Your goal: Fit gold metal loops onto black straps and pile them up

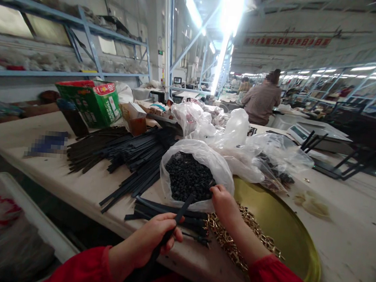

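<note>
My left hand [149,239] is closed around a flat black strap [187,202], whose tip points up toward a white plastic bag [223,163]. The bag stands rolled open and holds a heap of small black pieces [188,176]. Over the bag's right inner edge, my right hand [226,207] has thumb and finger pinched together; what is between them is too small to make out. Beneath that forearm are gold metal buckles [255,233] in a round gold tray [300,237]. Black straps with gold fittings [196,222] lie in front of the bag.
Bundles of loose black strips [141,152] spread over the table left of the bag. Behind them stands a green box [95,103]. Clear plastic bags [221,130] fill the back, with a scale [321,134] at right. A white bin [39,207] stands below left. Another person [263,99] is farther off.
</note>
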Tool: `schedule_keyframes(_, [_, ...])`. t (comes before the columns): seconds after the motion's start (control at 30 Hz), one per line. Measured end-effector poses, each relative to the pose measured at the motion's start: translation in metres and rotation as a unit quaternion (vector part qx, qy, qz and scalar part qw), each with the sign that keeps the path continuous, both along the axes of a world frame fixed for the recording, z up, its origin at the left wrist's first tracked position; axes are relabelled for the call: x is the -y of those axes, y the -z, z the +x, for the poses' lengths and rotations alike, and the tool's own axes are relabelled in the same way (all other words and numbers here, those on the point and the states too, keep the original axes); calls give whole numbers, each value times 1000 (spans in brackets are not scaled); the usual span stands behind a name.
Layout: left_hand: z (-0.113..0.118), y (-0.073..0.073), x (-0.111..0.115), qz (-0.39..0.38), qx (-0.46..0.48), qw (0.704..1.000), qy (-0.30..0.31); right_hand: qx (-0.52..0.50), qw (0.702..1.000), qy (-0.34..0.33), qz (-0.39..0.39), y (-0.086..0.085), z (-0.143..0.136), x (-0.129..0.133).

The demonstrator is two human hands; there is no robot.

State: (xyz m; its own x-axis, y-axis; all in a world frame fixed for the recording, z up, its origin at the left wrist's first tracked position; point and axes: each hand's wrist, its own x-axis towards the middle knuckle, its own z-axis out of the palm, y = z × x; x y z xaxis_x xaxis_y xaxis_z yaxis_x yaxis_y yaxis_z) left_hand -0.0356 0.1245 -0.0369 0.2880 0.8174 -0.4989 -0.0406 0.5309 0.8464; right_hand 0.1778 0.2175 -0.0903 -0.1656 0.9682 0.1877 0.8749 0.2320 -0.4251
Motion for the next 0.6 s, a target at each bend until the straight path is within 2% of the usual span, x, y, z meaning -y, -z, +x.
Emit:
schedule_keyframes(0.2, [2, 1, -2, 27, -28, 999, 32, -144, 989, -2, 9, -7, -8, 8])
schedule_keyframes(0.27, [3, 1, -3, 38, -38, 997, 53, -265, 963, -6, -44, -11, -15, 19])
schedule_keyframes(0.3, [3, 1, -4, 43, -41, 996, 63, -354, 931, -4, -85, -13, -18, 25])
schedule_keyframes(0.37, [4, 3, -6, 50, -43, 995, 79, -536, 827, 12, -172, -18, -25, 37])
schedule_keyframes(0.4, [4, 4, -6, 54, -46, 994, 83, -601, 772, 23, -206, -19, -28, 42])
schedule_keyframes(0.43, [4, 6, -7, 56, -51, 993, 87, -641, 732, 33, -229, -20, -31, 47])
schedule_keyframes(0.5, [3, 10, -8, 61, -70, 991, 92, -683, 680, 47, -262, -20, -34, 54])
schedule_keyframes(0.6, [1, 15, -8, 75, -106, 987, 94, -713, 636, 65, -288, -17, -35, 60])
